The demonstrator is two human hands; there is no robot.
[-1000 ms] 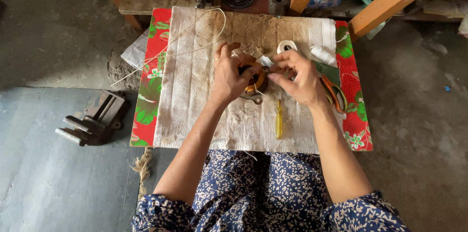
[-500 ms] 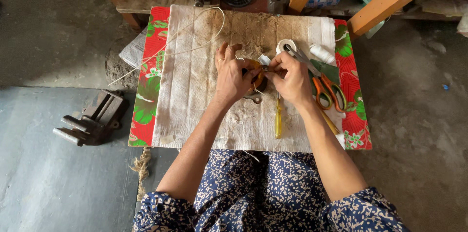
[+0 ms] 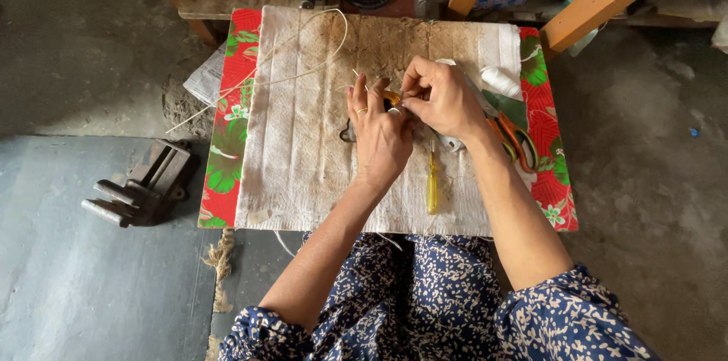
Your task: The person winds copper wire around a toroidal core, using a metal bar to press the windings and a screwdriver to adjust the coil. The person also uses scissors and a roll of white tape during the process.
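- The person sits at a low table covered with a red flowered cloth and, over it, a stained white cloth.
- The left hand lies near the middle of the table, fingers curled round a small orange-brown piece and pinning it down against the white cloth; most of the piece is hidden under the fingers.
- The right hand meets it from the far-right side, thumb and forefinger pinched tight on something fine at the piece, too small to make out.
- A pale cord loops from the hands toward the far-left corner and off the left edge.
- The step in hand looks like fine winding or tying on the held piece; any further move calls for a steady left-hand hold and a small, exact pinch.
- A yellow-handled screwdriver lies near the near edge; orange-handled scissors and a white spool lie by the right edge.
- A metal vise sits on the floor, left of the table.
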